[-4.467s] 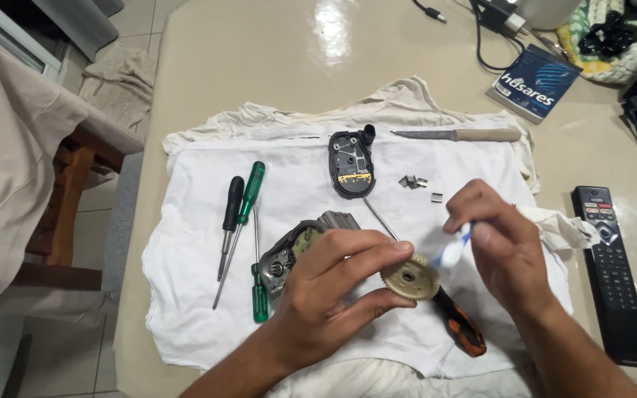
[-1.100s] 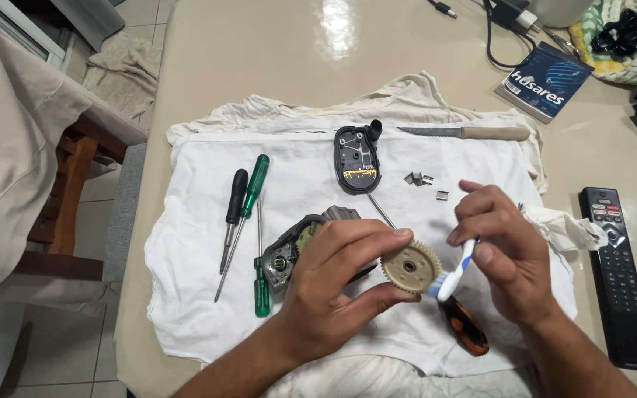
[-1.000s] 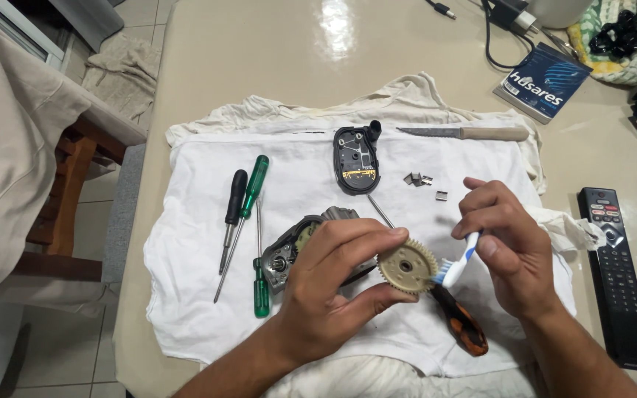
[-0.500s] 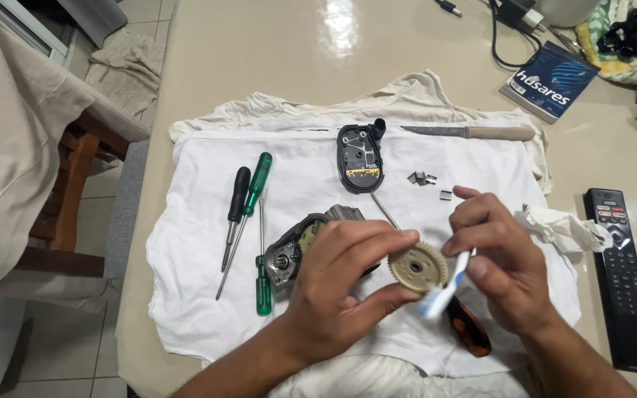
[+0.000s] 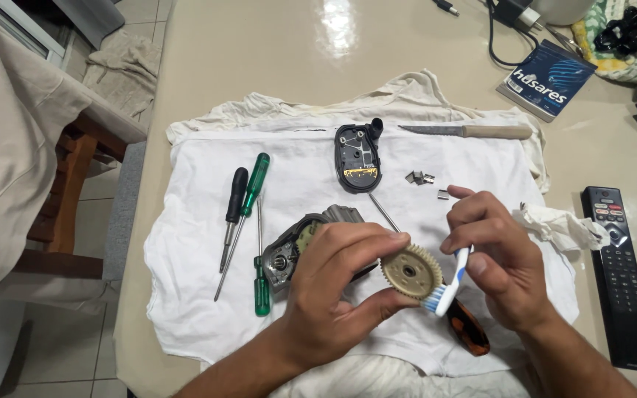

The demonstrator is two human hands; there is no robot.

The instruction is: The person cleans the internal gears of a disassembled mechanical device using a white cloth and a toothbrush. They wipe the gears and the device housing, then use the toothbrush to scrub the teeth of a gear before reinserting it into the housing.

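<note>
Here, a white cloth (image 5: 186, 243) is spread over the tabletop (image 5: 274, 51) beneath both hands. A gearbox housing (image 5: 289, 250) lies just behind the left hand (image 5: 333, 295), which pinches a tan gear (image 5: 411, 271). A toothbrush (image 5: 447, 284) is pinched by the right hand (image 5: 499, 269), bristles touching the gear's lower teeth. Scrubbing seems underway; turning the gear would likely expose uncleaned teeth.

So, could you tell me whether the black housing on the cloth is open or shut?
Open: the black housing lies coverless, its inner parts exposed.

Toothbrush (image 5: 447, 284) head — apparently — dropped to the gear (image 5: 411, 271) lower rim.
</note>
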